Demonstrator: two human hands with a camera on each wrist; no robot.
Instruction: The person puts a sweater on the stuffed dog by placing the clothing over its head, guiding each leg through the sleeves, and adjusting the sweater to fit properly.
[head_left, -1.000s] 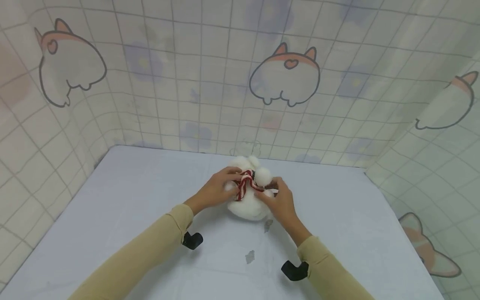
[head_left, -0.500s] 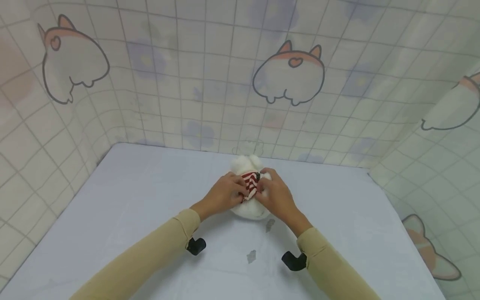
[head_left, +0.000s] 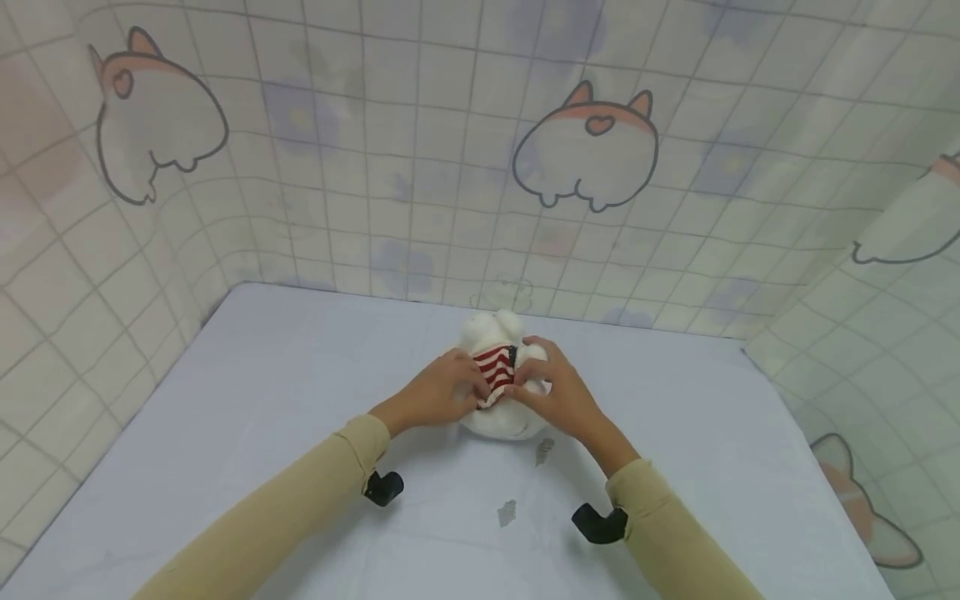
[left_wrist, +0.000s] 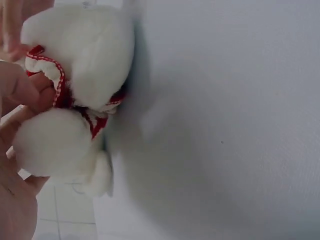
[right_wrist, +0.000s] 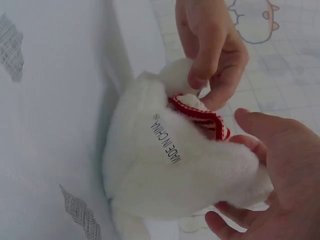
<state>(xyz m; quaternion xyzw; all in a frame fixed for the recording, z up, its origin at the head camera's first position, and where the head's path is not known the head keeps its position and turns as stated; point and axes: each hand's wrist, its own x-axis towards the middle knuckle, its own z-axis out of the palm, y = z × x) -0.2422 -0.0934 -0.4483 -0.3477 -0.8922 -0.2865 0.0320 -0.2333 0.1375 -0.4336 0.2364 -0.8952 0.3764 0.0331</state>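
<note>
A white plush toy [head_left: 504, 426] sits on the table in a red-and-white striped knit garment [head_left: 495, 367]. My left hand [head_left: 444, 390] pinches the garment's lower left edge; in the left wrist view its fingertips [left_wrist: 42, 95] tuck under the red-trimmed hem. My right hand [head_left: 562, 398] is at the toy's right side. In the right wrist view its fingers curl around a stubby plush limb [right_wrist: 237, 167], thumb and index near the hem. Whether they also pinch the cloth is hidden. Printed "MADE IN CHINA" lettering [right_wrist: 165, 137] marks the toy's white fur.
The white table [head_left: 315, 350] meets tiled-pattern curtains [head_left: 420, 150] printed with corgis at the back and sides. Two small grey patches [head_left: 507, 512] mark the tabletop in front of the toy. Black wrist-mounted pieces [head_left: 600, 524] stick out below both sleeves.
The striped garment was bunched up and now lies flatter across the toy. My right hand came in leftward toward the cloth, while my left hand slid down to its lower edge.
</note>
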